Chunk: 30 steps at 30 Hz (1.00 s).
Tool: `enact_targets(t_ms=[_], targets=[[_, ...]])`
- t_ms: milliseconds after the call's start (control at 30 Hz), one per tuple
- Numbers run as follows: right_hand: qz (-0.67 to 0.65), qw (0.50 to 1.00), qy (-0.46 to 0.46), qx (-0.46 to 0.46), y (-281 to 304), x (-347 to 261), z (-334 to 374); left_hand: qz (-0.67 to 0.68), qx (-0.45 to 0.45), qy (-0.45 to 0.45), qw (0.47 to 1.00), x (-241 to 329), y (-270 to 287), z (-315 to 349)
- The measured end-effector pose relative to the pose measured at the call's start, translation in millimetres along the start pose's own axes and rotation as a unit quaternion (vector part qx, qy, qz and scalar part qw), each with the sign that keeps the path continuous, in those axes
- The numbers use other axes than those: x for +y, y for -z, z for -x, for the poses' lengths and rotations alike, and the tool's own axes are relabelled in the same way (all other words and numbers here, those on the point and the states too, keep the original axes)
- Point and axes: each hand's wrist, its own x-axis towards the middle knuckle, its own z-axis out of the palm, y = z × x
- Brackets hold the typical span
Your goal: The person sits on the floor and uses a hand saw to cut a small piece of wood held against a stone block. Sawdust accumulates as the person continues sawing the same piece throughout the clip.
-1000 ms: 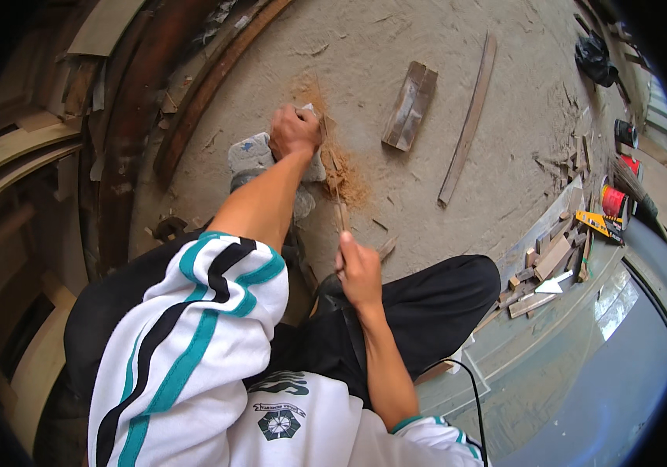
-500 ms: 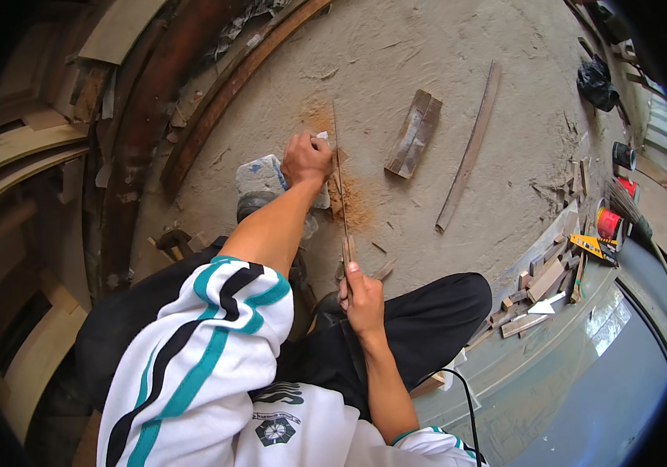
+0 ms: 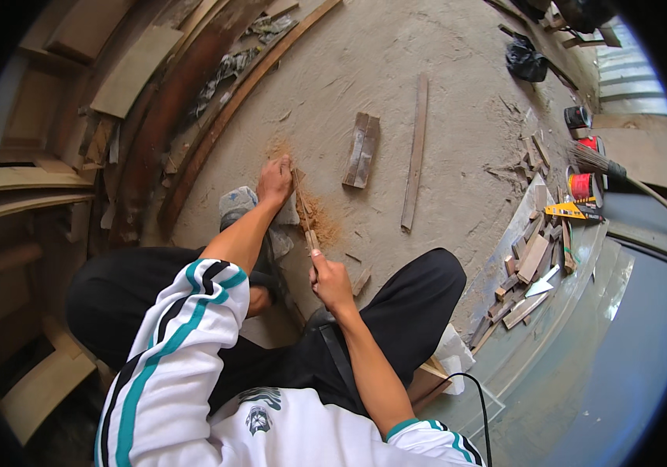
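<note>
My right hand [image 3: 330,285] is wrapped round the wooden handle of a handsaw [image 3: 312,240]. The saw's narrow blade [image 3: 304,208] points away from me and runs close along the right side of my left hand [image 3: 275,180]. That left hand is closed and pressed down by a pale block [image 3: 238,201]; whatever its fingers grip is hidden beneath them. Orange-brown sawdust [image 3: 322,224] lies on the floor right of the blade, with a smaller patch beyond the hand.
A short dark wooden block [image 3: 361,151] and a long thin wood strip [image 3: 415,156] lie ahead. Offcuts [image 3: 532,261], paint tins [image 3: 582,187] and a broom [image 3: 602,162] sit at right. Curved boards [image 3: 26,180] are stacked at left, beside a long beam [image 3: 244,89].
The whole view has shifted, so the floor items appear further left. My right hand with the saw has come closer to my left hand, and less of the blade shows beyond it.
</note>
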Motion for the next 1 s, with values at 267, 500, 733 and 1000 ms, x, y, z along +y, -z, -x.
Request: enact_targets(t_ms=[267, 500, 733, 1000], targets=[[0.034, 0.999, 0.037, 0.003, 2, 0, -9, -0.045, -0.001, 0.017, 0.999, -10, 2, -3], [0.006, 0.996, 0.084, 0.001, -6, 6, -15, 0.003, 0.074, 0.096, 0.993, -15, -5, -6], [0.015, 0.999, 0.028, -0.018, -1, 1, -14, 0.005, 0.115, 0.192, 0.975, 4, -8, -3], [-0.011, 1.000, -0.010, -0.024, -7, -23, -3, -0.030, 0.133, 0.237, 0.962, -2, -10, -9]])
